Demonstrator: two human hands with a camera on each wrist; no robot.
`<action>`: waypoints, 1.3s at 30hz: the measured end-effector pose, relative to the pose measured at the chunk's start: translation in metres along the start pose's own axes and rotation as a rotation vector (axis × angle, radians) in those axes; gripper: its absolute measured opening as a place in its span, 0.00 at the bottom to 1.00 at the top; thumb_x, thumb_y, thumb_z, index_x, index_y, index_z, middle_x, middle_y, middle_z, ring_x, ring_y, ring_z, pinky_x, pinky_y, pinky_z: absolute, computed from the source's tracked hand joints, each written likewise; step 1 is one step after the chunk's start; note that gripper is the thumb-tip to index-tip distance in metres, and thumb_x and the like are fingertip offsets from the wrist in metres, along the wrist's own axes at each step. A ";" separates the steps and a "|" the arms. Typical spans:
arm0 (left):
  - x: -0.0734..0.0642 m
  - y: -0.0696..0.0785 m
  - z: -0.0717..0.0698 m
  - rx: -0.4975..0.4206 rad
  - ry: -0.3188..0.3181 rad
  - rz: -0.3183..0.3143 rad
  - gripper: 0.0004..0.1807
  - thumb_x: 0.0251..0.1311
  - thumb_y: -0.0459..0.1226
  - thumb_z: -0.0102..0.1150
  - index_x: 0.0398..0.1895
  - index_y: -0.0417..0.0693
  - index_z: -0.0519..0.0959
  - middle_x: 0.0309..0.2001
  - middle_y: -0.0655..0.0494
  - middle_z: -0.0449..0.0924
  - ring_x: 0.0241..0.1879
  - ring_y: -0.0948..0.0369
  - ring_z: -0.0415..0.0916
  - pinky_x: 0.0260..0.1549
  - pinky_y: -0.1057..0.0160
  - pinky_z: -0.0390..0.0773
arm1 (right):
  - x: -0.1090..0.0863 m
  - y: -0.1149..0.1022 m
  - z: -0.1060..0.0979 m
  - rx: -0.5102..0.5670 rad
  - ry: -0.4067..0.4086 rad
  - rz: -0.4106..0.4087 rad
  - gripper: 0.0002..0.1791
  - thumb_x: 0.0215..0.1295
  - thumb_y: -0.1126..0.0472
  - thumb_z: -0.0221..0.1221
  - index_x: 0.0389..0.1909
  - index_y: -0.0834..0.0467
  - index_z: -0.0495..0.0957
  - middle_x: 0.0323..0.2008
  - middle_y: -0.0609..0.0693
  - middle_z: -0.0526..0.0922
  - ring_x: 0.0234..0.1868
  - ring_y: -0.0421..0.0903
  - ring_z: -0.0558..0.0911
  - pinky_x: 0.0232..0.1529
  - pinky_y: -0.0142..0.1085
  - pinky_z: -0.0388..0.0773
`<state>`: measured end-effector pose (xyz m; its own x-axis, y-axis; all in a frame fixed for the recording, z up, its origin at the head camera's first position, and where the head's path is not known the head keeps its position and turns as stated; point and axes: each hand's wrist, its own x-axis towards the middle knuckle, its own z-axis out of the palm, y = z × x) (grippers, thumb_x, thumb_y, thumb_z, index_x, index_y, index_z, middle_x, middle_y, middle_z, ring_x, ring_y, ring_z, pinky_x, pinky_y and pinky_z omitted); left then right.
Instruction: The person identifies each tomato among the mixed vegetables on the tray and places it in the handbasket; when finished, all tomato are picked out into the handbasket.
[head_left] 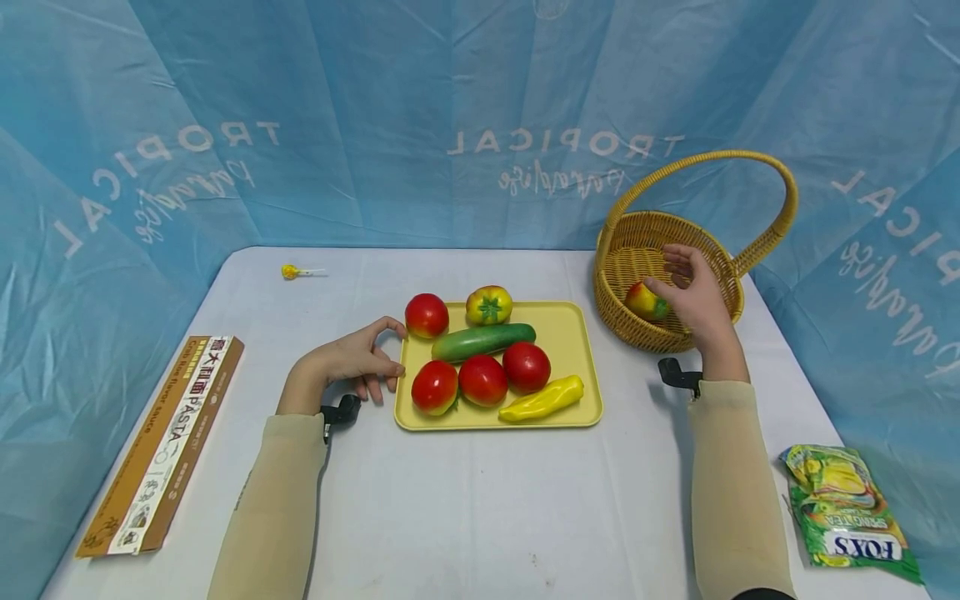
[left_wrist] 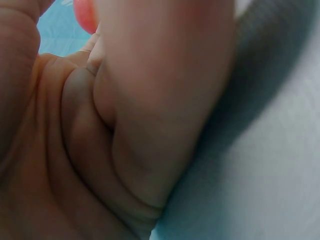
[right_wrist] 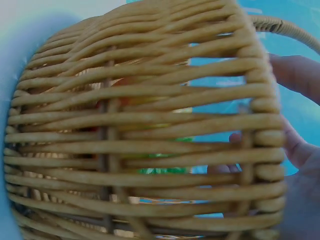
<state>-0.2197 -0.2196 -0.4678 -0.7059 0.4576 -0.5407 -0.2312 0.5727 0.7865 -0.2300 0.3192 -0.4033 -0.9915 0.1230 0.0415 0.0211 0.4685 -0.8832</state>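
At the left edge of a yellow tray [head_left: 480, 422], my left hand [head_left: 352, 358] touches the rim with thumb and index finger spread apart. My right hand [head_left: 697, 296] reaches into a wicker basket [head_left: 660, 337], fingers loosely bent and holding nothing. Close to its thumb, a red-and-yellow bell pepper [head_left: 642, 302] lies in the basket. Seen through the weave in the right wrist view, the pepper is partly hidden. On the tray are a similar bell pepper [head_left: 489, 306], a cucumber [head_left: 483, 341], a yellow chili pepper [head_left: 542, 399] and several shiny red round fruits [head_left: 483, 380].
The basket's tall handle [head_left: 787, 196] arches above the right hand. A pasta box [head_left: 161, 446] lies at the left, and a lollipop [head_left: 292, 272] at the back left. Near the right edge is a green candy bag [head_left: 847, 508]. A blue curtain [head_left: 375, 125] hangs behind the white table.
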 end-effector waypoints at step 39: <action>-0.001 0.000 0.000 0.001 -0.004 0.002 0.37 0.67 0.44 0.70 0.71 0.59 0.57 0.34 0.47 0.89 0.21 0.54 0.87 0.24 0.65 0.85 | 0.009 -0.081 0.083 0.205 -0.366 -0.259 0.39 0.70 0.62 0.67 0.78 0.55 0.62 0.78 0.54 0.66 0.79 0.57 0.66 0.83 0.53 0.58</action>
<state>-0.2191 -0.2201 -0.4668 -0.7037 0.4610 -0.5406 -0.2292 0.5730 0.7869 -0.2512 0.2100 -0.3704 -0.9415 -0.3076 0.1378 -0.2215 0.2563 -0.9409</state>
